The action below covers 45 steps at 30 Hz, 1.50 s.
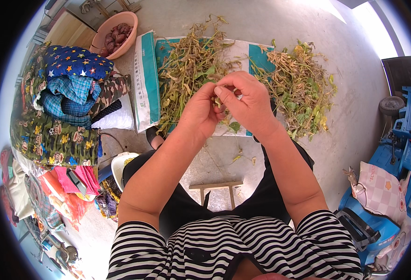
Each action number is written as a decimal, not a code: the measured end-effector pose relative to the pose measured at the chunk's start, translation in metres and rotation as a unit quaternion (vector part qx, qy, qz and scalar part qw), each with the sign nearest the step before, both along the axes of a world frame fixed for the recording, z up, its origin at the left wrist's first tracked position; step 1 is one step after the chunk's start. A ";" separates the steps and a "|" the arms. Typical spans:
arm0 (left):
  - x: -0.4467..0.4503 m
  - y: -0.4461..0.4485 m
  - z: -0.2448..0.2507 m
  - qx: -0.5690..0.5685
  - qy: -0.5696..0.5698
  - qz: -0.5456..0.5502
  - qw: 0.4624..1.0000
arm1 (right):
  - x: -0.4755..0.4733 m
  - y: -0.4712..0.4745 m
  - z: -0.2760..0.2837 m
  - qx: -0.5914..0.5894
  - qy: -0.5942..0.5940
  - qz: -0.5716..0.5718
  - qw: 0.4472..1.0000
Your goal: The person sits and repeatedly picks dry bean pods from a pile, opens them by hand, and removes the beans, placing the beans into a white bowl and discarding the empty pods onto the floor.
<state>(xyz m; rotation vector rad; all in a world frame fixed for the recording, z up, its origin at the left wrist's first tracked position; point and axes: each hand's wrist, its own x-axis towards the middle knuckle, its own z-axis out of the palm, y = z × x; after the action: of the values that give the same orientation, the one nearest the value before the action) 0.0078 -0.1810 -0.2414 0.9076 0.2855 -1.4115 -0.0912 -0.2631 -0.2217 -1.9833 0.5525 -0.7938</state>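
Observation:
In the head view my left hand and my right hand meet in front of me, fingertips together around a small greenish-yellow bean pod. The fingers hide part of the pod. Beneath and beyond my hands, a heap of dried bean plants with pods lies on a white and teal woven sack. To the right, a second heap of bean plants spreads from the sack's edge onto the concrete floor. A leaf shows just below my hands.
A pink basin of red-skinned bulbs or tubers stands at the upper left. Folded cloths are piled on the left, above a white basket by my leg. A wooden stool edge shows between my legs. A blue vehicle stands right.

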 end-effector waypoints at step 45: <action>-0.006 0.000 0.005 0.026 -0.089 -0.063 0.994 | -0.004 -0.002 0.000 0.128 0.086 -0.029 0.988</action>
<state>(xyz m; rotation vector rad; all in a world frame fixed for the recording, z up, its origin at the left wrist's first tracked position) 0.0018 -0.1815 -0.2364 1.1024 0.1325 -1.4331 -0.0951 -0.2648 -0.2222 -1.8131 0.7763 -0.5580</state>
